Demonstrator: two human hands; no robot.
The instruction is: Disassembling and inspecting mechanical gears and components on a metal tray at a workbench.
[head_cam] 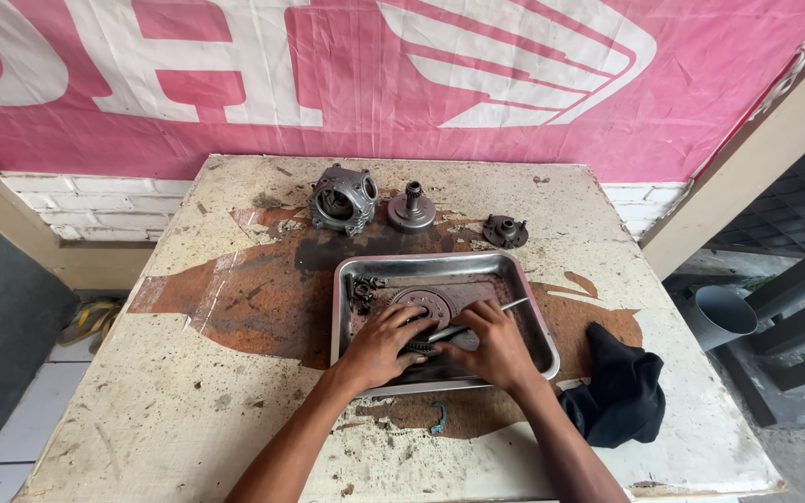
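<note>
my left hand (382,343) presses the round sprocket gear (424,304) in the steel tray (533,312) — my right hand (494,345) clamps a thin rod (477,319), its long axis pointing right.

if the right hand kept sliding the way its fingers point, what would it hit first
The right hand points up-left across the metal tray, so it would probably meet the round toothed gear first, with the left hand just beside that line; depth is hard to judge.

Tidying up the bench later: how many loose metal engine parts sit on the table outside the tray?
3, in a row behind the metal tray: a housing casting at left, a flanged shaft piece in the middle, a small dark hub at right. Smaller bits may escape notice.
</note>
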